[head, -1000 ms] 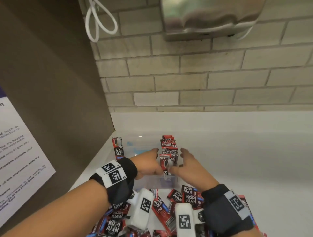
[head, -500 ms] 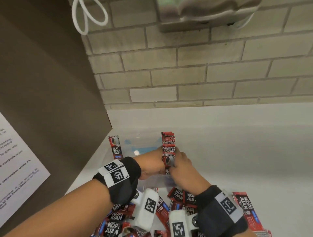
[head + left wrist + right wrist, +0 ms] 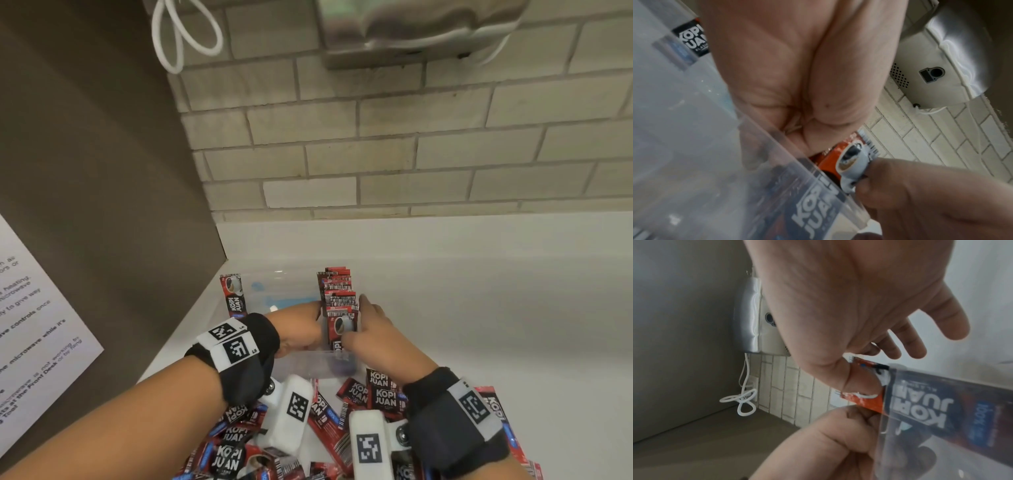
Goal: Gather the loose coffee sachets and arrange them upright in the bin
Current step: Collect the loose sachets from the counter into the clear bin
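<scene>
**Both hands close on the row of sachets in the bin**

Here the clear plastic bin (image 3: 308, 365) sits on the white counter (image 3: 479, 325), against the brown side panel at the left. Inside it, along its right side, a row of red coffee sachets (image 3: 337, 291) stands upright, running from near to far. The left hand (image 3: 301, 325) lies against the left flank of that row, its fingers tucked in beside the sachets; whether they are curled about one cannot be told. The right hand (image 3: 371, 329) meets the row from the right: in the right wrist view its thumb presses the face of the nearest sachet (image 3: 340, 327) while the other fingers stretch out behind it, so the sachet is pinched. A single sachet (image 3: 233, 298) stands apart, upright in the bin's far left corner. Near the person, below both wrists, a heap of loose sachets (image 3: 356, 404) lies flat and scattered on the counter. On the brick wall (image 3: 376, 154) above hangs a steel appliance (image 3: 411, 27), with a looped white cord (image 3: 185, 37) to its left.
</scene>
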A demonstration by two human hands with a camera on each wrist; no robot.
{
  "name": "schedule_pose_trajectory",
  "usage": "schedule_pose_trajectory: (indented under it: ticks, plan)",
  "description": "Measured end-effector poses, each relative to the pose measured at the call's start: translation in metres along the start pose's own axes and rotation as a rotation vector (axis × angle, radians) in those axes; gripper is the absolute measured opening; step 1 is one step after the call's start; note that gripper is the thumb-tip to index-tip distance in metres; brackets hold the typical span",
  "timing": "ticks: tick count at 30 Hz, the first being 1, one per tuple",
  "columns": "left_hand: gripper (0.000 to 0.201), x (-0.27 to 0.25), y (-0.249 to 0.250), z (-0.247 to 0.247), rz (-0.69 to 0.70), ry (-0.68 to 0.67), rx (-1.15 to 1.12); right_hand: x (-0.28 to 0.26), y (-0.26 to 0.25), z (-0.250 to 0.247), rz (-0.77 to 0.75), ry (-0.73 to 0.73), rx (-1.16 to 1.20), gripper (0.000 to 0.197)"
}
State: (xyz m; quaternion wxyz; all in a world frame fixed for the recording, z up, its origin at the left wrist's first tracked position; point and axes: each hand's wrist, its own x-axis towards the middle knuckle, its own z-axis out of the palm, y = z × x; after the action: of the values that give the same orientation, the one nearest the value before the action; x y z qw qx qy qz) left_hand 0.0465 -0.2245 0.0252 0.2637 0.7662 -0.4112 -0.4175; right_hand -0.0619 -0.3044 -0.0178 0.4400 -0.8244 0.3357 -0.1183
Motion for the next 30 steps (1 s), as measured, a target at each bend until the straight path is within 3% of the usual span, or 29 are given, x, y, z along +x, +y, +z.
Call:
schedule_pose_trajectory:
  ticks: [4,6,8,12,13,16,19,24,28,30]
  plan:
    - [0.088,0.024,-0.026,-0.010,-0.048,0.049,0.071,-0.001,-0.001,-0.003,-0.004,-0.007,0.021,0.043]
    - [0.090,0.034,-0.035,-0.011,-0.045,0.057,0.074,-0.002,-0.001,-0.004,-0.006,-0.001,0.036,0.043]
    - [0.075,0.015,-0.014,-0.006,-0.046,0.069,0.065,-0.003,-0.002,-0.004,0.000,-0.016,0.056,0.041]
    - [0.027,-0.002,0.010,0.006,-0.035,0.028,0.086,-0.001,0.000,-0.001,0.000,-0.055,0.102,0.047]
    - [0.027,-0.003,0.014,0.009,-0.023,0.024,0.086,0.000,0.001,0.000,-0.006,-0.062,0.109,0.048]
    - [0.039,-0.006,0.020,0.014,-0.010,0.030,0.077,0.001,0.001,0.002,-0.014,-0.078,0.108,0.050]
    - [0.030,0.001,0.009,0.007,-0.058,0.039,0.111,0.000,0.000,0.002,-0.012,-0.081,0.116,0.050]
    - [0.077,0.013,-0.016,-0.011,-0.051,0.034,0.230,-0.007,-0.007,-0.009,0.024,-0.055,0.096,0.044]
    - [0.075,-0.012,-0.019,-0.025,0.034,0.120,0.192,-0.023,-0.020,-0.034,-0.003,0.032,0.039,0.076]
    - [0.075,-0.032,-0.025,-0.034,0.131,0.154,0.109,-0.034,-0.029,-0.047,-0.090,0.165,0.017,0.072]
